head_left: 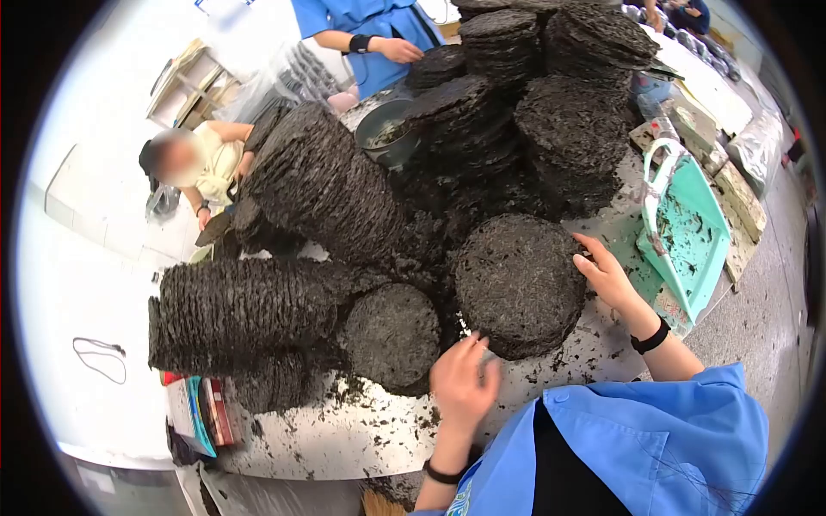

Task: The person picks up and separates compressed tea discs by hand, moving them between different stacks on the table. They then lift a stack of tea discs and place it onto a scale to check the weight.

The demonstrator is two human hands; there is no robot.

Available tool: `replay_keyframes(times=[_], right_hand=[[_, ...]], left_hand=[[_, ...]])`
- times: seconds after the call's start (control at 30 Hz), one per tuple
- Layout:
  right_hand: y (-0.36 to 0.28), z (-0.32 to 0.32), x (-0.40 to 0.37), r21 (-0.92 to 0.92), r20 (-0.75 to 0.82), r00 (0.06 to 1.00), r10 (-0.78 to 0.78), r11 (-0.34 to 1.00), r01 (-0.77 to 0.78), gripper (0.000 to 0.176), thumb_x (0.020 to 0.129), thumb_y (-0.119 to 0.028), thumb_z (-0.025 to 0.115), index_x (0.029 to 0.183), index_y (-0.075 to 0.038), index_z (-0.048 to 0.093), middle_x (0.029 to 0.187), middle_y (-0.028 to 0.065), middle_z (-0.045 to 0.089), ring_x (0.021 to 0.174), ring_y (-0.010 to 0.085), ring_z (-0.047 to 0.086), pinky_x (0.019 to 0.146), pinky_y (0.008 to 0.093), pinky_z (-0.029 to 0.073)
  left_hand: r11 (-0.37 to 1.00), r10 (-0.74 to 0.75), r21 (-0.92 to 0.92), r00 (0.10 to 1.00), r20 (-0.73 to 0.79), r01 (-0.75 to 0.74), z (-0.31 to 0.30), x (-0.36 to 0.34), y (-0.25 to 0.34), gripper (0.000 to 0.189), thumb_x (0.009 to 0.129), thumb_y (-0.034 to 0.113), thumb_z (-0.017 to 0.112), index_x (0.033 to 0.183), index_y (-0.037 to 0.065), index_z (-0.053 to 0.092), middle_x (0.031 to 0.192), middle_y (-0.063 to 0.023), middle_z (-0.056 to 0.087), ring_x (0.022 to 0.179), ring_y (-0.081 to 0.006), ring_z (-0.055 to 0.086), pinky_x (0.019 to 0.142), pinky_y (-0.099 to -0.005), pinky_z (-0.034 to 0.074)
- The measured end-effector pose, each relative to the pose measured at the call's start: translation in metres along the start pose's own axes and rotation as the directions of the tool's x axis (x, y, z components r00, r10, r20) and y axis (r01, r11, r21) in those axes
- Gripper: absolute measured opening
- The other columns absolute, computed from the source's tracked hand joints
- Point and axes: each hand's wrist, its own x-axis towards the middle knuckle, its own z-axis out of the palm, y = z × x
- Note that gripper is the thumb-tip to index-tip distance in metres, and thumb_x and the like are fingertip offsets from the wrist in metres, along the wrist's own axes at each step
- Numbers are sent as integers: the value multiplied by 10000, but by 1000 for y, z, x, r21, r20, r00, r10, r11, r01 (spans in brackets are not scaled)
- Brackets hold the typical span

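A round, dark cake of what looks like dried seaweed (518, 279) lies face up in front of me, on top of more cakes. My right hand (609, 277) rests at its right edge, fingers stretched out and touching the rim. My left hand (465, 383) is at its lower left edge, fingers curled and slightly blurred; anything small between the fingertips cannot be made out. To the left, a smaller, greyer round cake (393, 337) faces me at the end of a toppled row of cakes (245, 314).
Tall stacks of dark cakes (572, 142) stand behind. A grey bowl (387, 138) sits among them. At right is a mint-green dustpan (688, 232) with dark crumbs. Crumbs litter the white tabletop (344, 439). One co-worker's hand (400, 50) touches a far stack; another person (219, 163) works at left.
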Motion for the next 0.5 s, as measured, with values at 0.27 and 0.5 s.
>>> replay_keyframes(times=[0.27,0.5], right_hand=[[-24,-3,-7,294,12,1000,-18,956,13,398,859,-25,596,1254,-37,550,1203,71,569,1075,175,554,933,320,429],[-88,32,-7,-41,355,755,-551,798,601,65,755,-58,708,818,-63,692,821,73,670,798,250,657,710,343,536]], left_hand=[[982,179,-92,957,226,-162,44,18,9,567,835,265,716,1326,38,546,1409,-123,505,1342,-275,440,1100,-474,326],[968,246,-102,937,248,-228,51,4,30,427,832,107,522,1239,-4,588,1345,-152,544,1283,-293,498,1081,-449,366]])
